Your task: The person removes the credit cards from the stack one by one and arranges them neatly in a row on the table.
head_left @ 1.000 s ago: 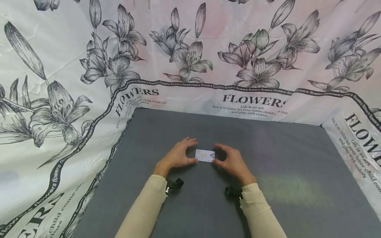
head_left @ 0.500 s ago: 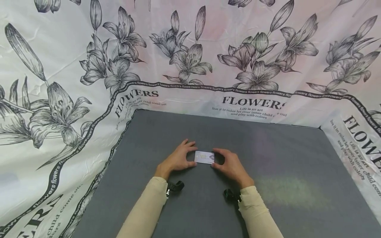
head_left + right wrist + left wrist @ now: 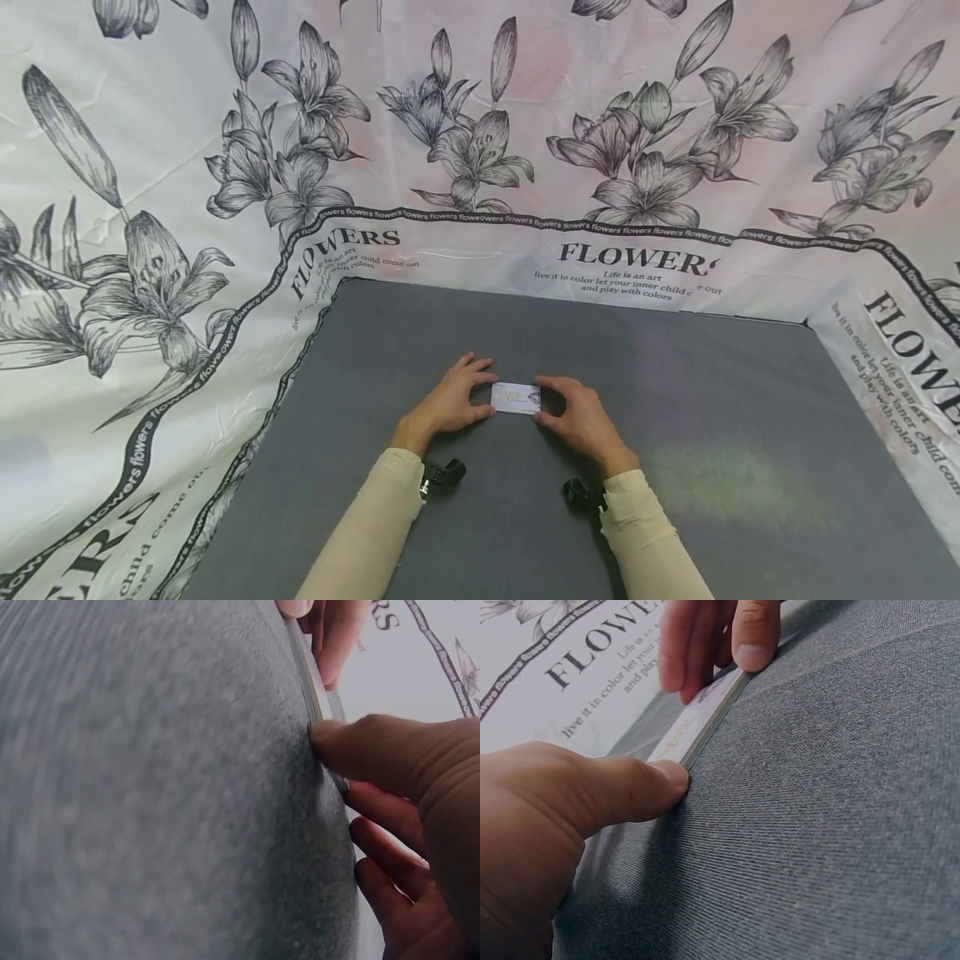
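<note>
A thin stack of white cards (image 3: 515,398) lies flat on the grey table, with yellow lettering and a dark print on its top face. Its layered long edge shows in the left wrist view. My left hand (image 3: 448,402) holds the stack's left end, thumb at the near corner and index finger at the far one. At the right end, my right hand (image 3: 583,417) grips the stack the same way between thumb and index finger. The right wrist view has the right thumb (image 3: 367,750) against the edge, the other fingers partly hidden behind it.
Grey cloth covers the table (image 3: 712,392). White fabric (image 3: 480,125) printed with black lilies and the word FLOWERS hangs behind and along both sides. A dark strap (image 3: 444,472) is on the left wrist, another (image 3: 579,493) on the right.
The right index finger has come in from a little beyond the cards to their far right corner. The stack stays almost in place; the head view has tipped slightly.
</note>
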The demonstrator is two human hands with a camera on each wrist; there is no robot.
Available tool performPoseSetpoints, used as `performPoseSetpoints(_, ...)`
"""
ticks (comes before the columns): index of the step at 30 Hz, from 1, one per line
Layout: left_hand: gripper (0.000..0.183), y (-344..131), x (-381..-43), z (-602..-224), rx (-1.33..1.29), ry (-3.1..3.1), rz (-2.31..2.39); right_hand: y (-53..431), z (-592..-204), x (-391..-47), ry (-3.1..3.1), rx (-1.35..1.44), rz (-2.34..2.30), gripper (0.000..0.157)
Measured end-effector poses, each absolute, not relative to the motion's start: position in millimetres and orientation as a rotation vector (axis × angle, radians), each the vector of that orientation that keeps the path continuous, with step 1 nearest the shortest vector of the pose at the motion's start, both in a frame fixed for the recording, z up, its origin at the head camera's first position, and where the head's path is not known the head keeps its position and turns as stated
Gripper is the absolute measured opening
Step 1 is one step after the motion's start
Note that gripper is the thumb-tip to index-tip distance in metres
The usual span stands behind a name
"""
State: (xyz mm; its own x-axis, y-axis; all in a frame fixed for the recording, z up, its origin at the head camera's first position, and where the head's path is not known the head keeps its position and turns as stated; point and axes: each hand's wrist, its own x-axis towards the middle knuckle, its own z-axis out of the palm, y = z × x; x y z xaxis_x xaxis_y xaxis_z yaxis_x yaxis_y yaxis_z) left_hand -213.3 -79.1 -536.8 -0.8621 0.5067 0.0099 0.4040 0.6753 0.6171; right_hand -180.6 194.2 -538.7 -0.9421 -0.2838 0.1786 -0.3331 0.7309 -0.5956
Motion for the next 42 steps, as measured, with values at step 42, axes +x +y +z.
performPoseSetpoints(42,0.055,-79.6,-213.3,-516.5,0.716,2.779,0.897,189.0,-527.5,-185.2,-2.814,0.489,0.988,0.055)
